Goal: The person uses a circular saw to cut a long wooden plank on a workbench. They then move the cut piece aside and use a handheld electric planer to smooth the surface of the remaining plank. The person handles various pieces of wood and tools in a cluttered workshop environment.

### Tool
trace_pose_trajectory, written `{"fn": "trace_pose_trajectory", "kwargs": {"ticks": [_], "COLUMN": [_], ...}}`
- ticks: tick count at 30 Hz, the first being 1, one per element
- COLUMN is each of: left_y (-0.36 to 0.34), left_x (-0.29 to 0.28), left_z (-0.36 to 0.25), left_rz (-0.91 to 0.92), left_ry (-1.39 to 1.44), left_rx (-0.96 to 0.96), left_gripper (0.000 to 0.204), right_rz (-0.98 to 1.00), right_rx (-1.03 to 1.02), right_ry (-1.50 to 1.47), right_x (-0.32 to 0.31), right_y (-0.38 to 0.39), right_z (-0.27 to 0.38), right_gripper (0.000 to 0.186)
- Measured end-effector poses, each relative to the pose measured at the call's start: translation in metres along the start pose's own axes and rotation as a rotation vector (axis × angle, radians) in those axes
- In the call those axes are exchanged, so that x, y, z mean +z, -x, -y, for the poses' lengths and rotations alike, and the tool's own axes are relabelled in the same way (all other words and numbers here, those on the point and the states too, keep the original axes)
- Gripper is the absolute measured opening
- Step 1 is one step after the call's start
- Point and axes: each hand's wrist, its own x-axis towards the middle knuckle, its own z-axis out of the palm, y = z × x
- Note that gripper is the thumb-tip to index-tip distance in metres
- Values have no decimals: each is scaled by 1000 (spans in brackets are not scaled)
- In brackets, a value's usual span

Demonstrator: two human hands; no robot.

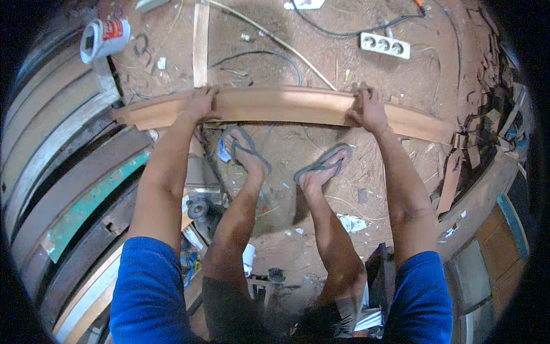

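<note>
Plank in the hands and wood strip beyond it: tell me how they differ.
The plank is broad; the strip is narrow. The plank runs left to right; the strip points away from the person. The left hand and right hand grip the plank; neither grips the strip. Both are light-brown wood.

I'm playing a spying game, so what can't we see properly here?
All in the head view:
- Underside of the long plank: turned away from the camera.
- Palms of the left hand and right hand: hidden by their own backs.
- Far end of the pale strip: cut off by the top edge.
- Print on the white scrap: too blurred.
</note>
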Motion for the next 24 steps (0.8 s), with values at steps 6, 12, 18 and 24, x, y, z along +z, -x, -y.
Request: {"fn": "trace_pose_trajectory", "kwargs": {"ticks": [6, 12, 18, 24], "left_y": [0, 138, 276, 371], "left_x": [-26, -139, -261, -332], "left_z": [-4, -5, -15, -6], "left_rz": [56, -243, -188, -405], "left_ry": [-93, 181, 65, 140], "left_rx": [20, 206, 147, 48], "left_gripper": [46, 20, 22, 33], "right_rz": [355, 88, 129, -191], "right_rx": [56, 185, 10, -133], "right_ry": [187, -71, -328, -350], "right_x": [-8, -95, -188, -340], "right_y": [-4, 83, 97, 96], "right_z": [-7, 4, 39, 79], "right_gripper": [47, 20, 21, 21]}}
